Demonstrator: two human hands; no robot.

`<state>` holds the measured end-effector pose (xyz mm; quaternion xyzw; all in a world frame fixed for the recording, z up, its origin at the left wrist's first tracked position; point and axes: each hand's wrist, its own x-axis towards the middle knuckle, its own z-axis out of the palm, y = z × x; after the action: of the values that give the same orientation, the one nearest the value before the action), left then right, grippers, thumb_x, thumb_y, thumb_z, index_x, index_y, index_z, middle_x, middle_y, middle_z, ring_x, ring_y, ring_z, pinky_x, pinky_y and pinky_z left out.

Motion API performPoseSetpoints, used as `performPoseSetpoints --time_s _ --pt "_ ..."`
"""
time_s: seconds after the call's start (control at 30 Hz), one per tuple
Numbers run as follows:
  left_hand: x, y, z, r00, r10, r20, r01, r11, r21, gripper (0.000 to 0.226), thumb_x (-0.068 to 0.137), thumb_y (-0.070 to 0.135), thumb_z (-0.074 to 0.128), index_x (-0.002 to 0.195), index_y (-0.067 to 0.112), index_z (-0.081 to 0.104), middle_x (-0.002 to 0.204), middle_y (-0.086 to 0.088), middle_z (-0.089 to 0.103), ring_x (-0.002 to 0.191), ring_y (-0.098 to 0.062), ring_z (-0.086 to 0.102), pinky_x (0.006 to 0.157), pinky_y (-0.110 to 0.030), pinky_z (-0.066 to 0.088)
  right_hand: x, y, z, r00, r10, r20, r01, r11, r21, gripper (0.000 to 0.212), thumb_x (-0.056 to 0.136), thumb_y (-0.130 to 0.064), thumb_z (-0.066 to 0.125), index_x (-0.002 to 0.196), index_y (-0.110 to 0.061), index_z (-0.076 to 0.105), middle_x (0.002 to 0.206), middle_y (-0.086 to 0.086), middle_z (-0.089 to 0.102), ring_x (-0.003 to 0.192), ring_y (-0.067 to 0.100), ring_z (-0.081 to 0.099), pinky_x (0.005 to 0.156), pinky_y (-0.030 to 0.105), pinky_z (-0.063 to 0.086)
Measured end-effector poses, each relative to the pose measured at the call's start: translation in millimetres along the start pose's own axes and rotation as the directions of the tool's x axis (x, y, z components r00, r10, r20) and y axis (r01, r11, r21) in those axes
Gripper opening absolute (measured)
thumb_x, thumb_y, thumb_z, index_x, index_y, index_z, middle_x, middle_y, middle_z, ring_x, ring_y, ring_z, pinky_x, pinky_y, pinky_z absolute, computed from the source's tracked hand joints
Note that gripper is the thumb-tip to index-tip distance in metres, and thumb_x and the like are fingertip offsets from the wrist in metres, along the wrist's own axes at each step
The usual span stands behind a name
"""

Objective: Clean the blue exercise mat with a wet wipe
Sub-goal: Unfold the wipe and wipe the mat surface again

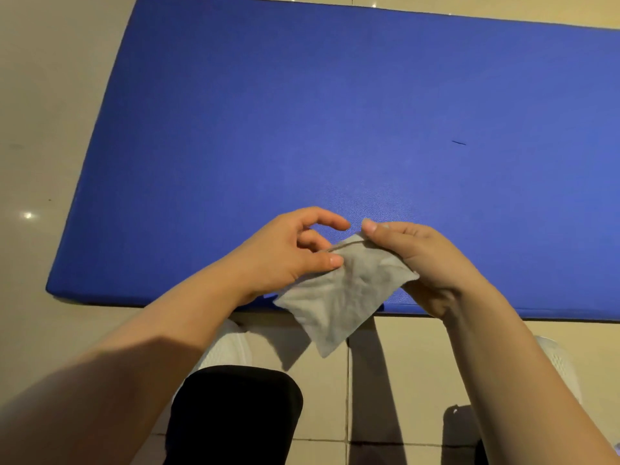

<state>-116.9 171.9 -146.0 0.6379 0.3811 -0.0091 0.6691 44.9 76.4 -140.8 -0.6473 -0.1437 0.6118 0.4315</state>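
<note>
We are pinching the limp, light wet wipe [342,297] by its far edge, left hand [288,256] and right hand [422,260], above the blue exercise mat [335,112].

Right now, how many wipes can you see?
1. The wet wipe is held up between the left hand and right hand, over the near edge of the blue mat. No others show.

Glossy beige tiled floor [40,105], dark grout lines, small light glare at left.
</note>
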Motion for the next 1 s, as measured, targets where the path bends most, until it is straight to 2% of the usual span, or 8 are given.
performPoseSetpoints --time_s 0.1,0.27,0.43,0.5,0.67,0.8,0.9,1.0 --pt "-2.1 -2.6 2.6 0.989 -0.050 -0.142 0.037 0.995 -0.097 0.031 0.091 0.016 0.066 0.116 0.034 0.058 0.090 -0.010 0.073 0.084 -0.027 0.069 0.075 -0.035 0.055 -5.0 6.3 -2.0 0.999 0.001 -0.046 0.002 0.997 0.074 0.050 0.069 -0.035 0.072 0.114 -0.018 0.060 0.083 0.004 0.071 0.069 0.017 0.066 0.066 0.030 0.056" --pt "0.9 -13.5 0.4 0.916 -0.204 -0.346 0.104 0.952 -0.287 0.034 0.091 0.017 0.068 0.120 0.031 0.057 0.088 -0.007 0.074 0.075 -0.019 0.069 0.068 -0.033 0.052 -11.5 25.9 10.3 0.978 -0.109 -0.177 0.112 0.994 0.003 0.093 0.064 -0.035 0.075 0.141 -0.045 0.025 0.106 0.004 0.070 0.077 0.024 0.073 0.073 0.031 0.060" --pt "2.6 -18.7 2.0 0.847 -0.299 -0.440 0.134 0.920 -0.368 0.030 0.089 0.020 0.070 0.109 0.037 0.054 0.100 -0.010 0.070 0.089 -0.027 0.070 0.080 -0.047 0.058 -12.0 33.4 31.8 0.953 -0.230 -0.196 0.234 0.972 -0.003 0.076 0.076 -0.031 0.072 0.134 -0.050 0.026 0.089 0.004 0.071 0.071 0.017 0.072 0.071 0.027 0.060" --pt "2.9 -18.3 3.1 0.828 -0.307 -0.469 0.135 0.921 -0.365 0.026 0.090 0.020 0.069 0.102 0.036 0.053 0.103 -0.010 0.067 0.090 -0.025 0.067 0.074 -0.042 0.056 -10.6 34.5 33.0 0.934 -0.270 -0.234 0.277 0.961 -0.005 0.068 0.085 -0.022 0.069 0.134 -0.048 0.030 0.084 0.004 0.072 0.068 0.015 0.071 0.066 0.022 0.057" --pt "2.8 -18.3 2.7 0.813 -0.299 -0.499 0.131 0.930 -0.344 0.021 0.090 0.018 0.067 0.092 0.033 0.053 0.098 -0.006 0.066 0.084 -0.023 0.066 0.070 -0.041 0.052 -13.2 31.8 30.4 0.922 -0.318 -0.221 0.305 0.948 -0.094 0.055 0.078 -0.049 0.059 0.127 -0.057 0.035 0.102 0.001 0.070 0.078 0.016 0.071 0.071 0.026 0.058" --pt "-0.3 -17.5 0.0 0.853 -0.201 -0.481 0.114 0.972 -0.204 0.027 0.089 0.007 0.061 0.071 0.027 0.058 0.062 0.008 0.057 0.059 -0.020 0.045 0.056 -0.030 0.037 -7.5 41.5 30.5 0.916 -0.390 -0.096 0.355 0.898 -0.261 0.054 0.088 -0.015 0.070 0.121 -0.053 0.052 0.091 0.000 0.069 0.084 0.016 0.067 0.074 0.034 0.057" --pt "-3.6 -16.5 -1.7 0.887 -0.150 -0.436 0.075 0.980 -0.184 0.032 0.093 0.007 0.058 0.073 0.030 0.069 0.073 -0.002 0.066 0.070 -0.034 0.054 0.066 -0.037 0.049 -2.1 40.5 24.7 0.902 -0.405 -0.148 0.358 0.894 -0.268 0.043 0.092 -0.002 0.062 0.110 -0.041 0.063 0.074 -0.001 0.063 0.074 0.013 0.062 0.064 0.025 0.054" --pt "-8.6 -13.3 -3.3 0.914 -0.149 -0.377 0.088 0.981 -0.174 0.023 0.095 0.012 0.059 0.087 0.029 0.073 0.083 -0.007 0.066 0.076 -0.024 0.056 0.066 -0.029 0.050 -1.5 38.9 20.3 0.909 -0.391 -0.143 0.345 0.899 -0.269 0.049 0.092 -0.002 0.062 0.114 -0.046 0.059 0.070 -0.005 0.063 0.075 0.018 0.065 0.066 0.031 0.057"
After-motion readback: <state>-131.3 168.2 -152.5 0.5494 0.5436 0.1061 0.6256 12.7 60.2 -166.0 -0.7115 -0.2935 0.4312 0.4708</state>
